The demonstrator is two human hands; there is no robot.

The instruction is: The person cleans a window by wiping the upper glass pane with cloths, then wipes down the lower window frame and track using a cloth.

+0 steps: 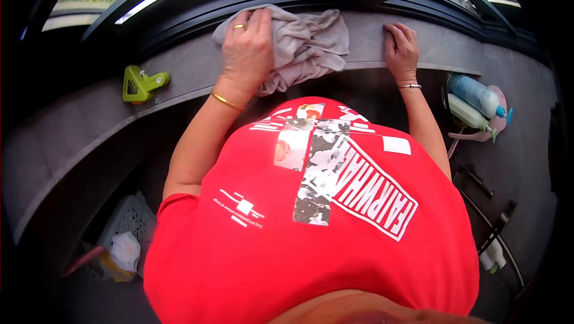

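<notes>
A crumpled grey cloth [311,40] lies on the grey ledge below the window, its lower folds hanging over the front edge. My left hand [248,49], with a ring on one finger and a bangle at the wrist, presses on the cloth's left side with its fingers closed on the fabric. To the right of the cloth, apart from it, my right hand [401,52] rests on the ledge [368,37]. Its fingers are curled in, and nothing shows in them.
A green plastic clip-like object [142,84] stands on the ledge at left. Blue [475,93] and pale green [466,111] bottles are at right. A dark window frame [185,16] runs behind the ledge. A grey perforated basket [128,222] sits low at left.
</notes>
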